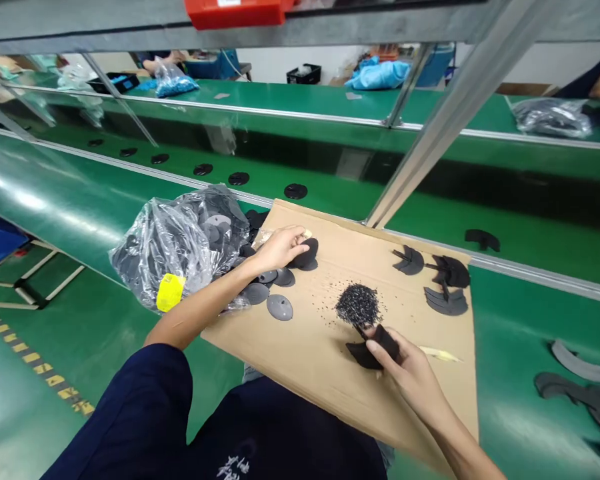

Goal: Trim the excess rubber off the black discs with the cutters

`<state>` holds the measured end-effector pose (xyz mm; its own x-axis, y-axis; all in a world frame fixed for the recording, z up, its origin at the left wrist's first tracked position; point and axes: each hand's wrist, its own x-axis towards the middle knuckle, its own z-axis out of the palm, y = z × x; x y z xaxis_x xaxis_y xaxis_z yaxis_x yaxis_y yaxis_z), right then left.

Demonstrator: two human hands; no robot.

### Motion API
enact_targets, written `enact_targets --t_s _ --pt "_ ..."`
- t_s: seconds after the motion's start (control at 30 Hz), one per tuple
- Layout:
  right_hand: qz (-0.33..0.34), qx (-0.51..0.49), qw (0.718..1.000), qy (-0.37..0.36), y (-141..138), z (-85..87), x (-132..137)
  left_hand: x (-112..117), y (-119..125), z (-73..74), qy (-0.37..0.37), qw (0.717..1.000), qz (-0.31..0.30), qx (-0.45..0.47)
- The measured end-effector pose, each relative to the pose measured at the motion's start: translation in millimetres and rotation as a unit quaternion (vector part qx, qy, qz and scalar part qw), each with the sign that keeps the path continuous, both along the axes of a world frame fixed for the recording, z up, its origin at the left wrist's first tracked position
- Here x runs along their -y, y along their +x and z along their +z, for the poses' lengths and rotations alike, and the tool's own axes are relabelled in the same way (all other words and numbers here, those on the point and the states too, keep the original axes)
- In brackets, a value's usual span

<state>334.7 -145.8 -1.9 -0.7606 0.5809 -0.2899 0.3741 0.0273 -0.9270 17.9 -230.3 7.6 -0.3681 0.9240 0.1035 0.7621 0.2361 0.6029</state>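
My left hand (281,249) is closed on the edge of a black oval disc (309,255) above the cardboard sheet (420,387). Several more dark discs (280,307) lie under and beside that wrist, spilling from a clear plastic bag (173,233) with a yellow label. In my right hand (410,367) is a black curved part (386,343), pinched between thumb and fingers. Another black curved piece (364,355) shows just beneath it; I cannot tell whether the two are joined. Just beyond this hand sits a heap of tiny black pieces (359,303).
Black fan-shaped parts (447,301) lie at the cardboard's right side. Larger dark curved pieces (585,397) rest on the green table at right. Black discs (295,191) line the green belt behind. A slanted metal post (430,133) rises beyond the cardboard, below an overhead shelf.
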Motion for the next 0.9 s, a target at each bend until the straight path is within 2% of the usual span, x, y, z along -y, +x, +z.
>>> enact_targets --t_s 0.1,0.17,0.23,0.3,0.47,0.9 --pt "-0.034 -0.032 0.998 -0.050 -8.0 5.5 4.2 20.4 45.4 13.9 0.107 0.985 -0.090 0.105" --pt "-0.007 -0.051 0.995 -0.083 -13.1 8.7 6.3 29.5 75.3 17.7 0.140 0.968 -0.145 0.147" --pt "0.026 -0.066 0.993 -0.095 -15.8 10.6 7.7 32.5 99.0 15.7 0.145 0.960 -0.176 0.162" --pt "0.043 -0.075 0.993 -0.082 -15.3 11.1 8.6 30.6 114.4 9.5 0.151 0.960 -0.178 0.157" --pt "0.040 -0.092 0.995 -0.026 -8.3 8.0 8.9 23.8 125.4 -1.4 0.192 0.966 -0.130 0.114" --pt "0.024 -0.106 0.994 0.018 -8.6 7.5 7.6 25.8 132.7 -2.1 0.209 0.965 -0.133 0.090"
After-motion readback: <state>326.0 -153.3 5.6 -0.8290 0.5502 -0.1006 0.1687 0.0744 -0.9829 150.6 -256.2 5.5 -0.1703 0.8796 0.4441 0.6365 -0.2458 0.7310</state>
